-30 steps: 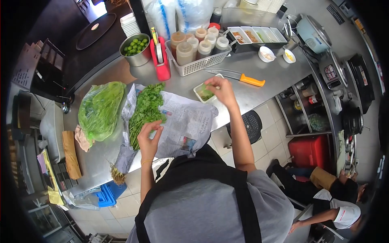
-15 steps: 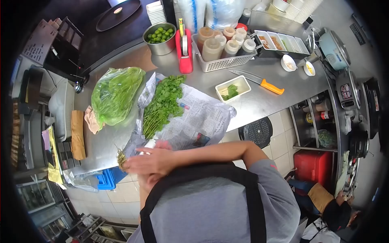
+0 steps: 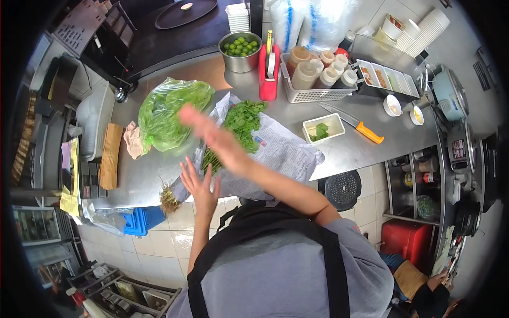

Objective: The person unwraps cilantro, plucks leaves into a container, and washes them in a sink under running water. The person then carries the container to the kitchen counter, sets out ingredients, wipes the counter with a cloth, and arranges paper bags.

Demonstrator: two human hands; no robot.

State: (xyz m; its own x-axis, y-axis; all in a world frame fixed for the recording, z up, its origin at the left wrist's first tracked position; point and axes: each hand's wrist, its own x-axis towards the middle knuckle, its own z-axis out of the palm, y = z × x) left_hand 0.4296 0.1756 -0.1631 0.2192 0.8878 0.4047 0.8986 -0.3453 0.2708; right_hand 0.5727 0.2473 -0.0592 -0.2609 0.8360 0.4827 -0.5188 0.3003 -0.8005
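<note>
A bunch of leafy green herbs (image 3: 245, 123), which looks like coriander, lies on a sheet of newspaper (image 3: 286, 139) on the steel counter. Its stems run down toward me, and a tuft of brown roots (image 3: 169, 200) sticks out at the counter's front edge. My left hand (image 3: 200, 186) is at the newspaper's lower left part, fingers spread, beside the stems. Above the herbs hovers my right hand (image 3: 222, 146), blurred by motion, its fingers stretched toward a clear bag of green leaves (image 3: 172, 114). Nothing shows in either hand.
Right of the newspaper stand a white tub (image 3: 339, 126) with a few leaves and an orange-handled knife (image 3: 369, 132). Behind are a pot of limes (image 3: 239, 63), a red tape dispenser (image 3: 269, 79) and a basket of squeeze bottles (image 3: 318, 94). Another person (image 3: 424, 289) is at lower right.
My hands, together by the root end before, have come apart. The right one has swung up over the herbs; the left has opened out on the near side. The whole view has shifted slightly.
</note>
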